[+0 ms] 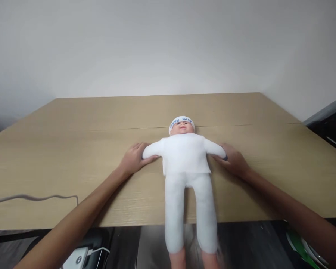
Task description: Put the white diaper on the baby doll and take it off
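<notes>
A baby doll [186, 155] in a white top, white trousers and a white cap lettered "Happy Baby" lies face up on the wooden table [100, 134]. Its head points to the far side, and its lower legs reach past the near edge. My left hand [134, 158] is closed around the doll's sleeved arm on the left. On the other side, my right hand [233, 158] grips the opposite sleeved arm near its end. Both of the doll's arms are stretched out sideways, and its own hands are hidden by the sleeves and my fingers.
A grey cable [30, 197] runs over the table's left part to the front edge. Below that edge, a white device [76, 258] with a plugged-in cord sits at lower left. Something green and round [299, 246] shows at lower right. A pale wall [156, 48] stands behind.
</notes>
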A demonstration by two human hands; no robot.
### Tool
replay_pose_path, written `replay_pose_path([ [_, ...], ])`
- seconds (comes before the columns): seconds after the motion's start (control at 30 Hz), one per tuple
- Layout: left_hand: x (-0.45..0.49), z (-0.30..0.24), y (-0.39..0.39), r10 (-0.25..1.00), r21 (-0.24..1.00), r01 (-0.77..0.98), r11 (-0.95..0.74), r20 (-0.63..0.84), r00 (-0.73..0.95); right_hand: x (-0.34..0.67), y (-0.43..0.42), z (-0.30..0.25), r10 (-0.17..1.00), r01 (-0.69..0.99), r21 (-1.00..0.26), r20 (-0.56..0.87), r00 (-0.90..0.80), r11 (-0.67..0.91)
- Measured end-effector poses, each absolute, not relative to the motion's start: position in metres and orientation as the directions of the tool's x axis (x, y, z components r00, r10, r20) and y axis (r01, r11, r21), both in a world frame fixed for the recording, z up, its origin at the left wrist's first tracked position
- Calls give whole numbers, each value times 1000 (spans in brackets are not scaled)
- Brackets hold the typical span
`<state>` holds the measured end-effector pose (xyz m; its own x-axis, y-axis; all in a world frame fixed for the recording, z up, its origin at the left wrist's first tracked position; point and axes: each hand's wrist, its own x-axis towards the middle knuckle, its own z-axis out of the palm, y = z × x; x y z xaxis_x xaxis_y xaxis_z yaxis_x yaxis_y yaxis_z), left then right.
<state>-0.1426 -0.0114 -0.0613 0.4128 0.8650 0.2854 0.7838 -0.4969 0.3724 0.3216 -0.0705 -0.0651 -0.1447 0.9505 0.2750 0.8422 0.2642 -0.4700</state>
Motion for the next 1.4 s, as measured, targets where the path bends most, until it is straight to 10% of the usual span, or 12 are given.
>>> replay_pose_path([
  [0.6,-135,-77,199,807,385,770,-508,525,270,333,148,-77,850,850,-345,486,-200,398],
  [1.03,-138,-74,173,826,392,755,-525,448,342,345,145,-87,865,836,-365,447,-228,409],
  [1.4,-108,-60,50,856,503,818,-280,516,-24,324,65,-71,927,890,-413,375,-24,190],
])
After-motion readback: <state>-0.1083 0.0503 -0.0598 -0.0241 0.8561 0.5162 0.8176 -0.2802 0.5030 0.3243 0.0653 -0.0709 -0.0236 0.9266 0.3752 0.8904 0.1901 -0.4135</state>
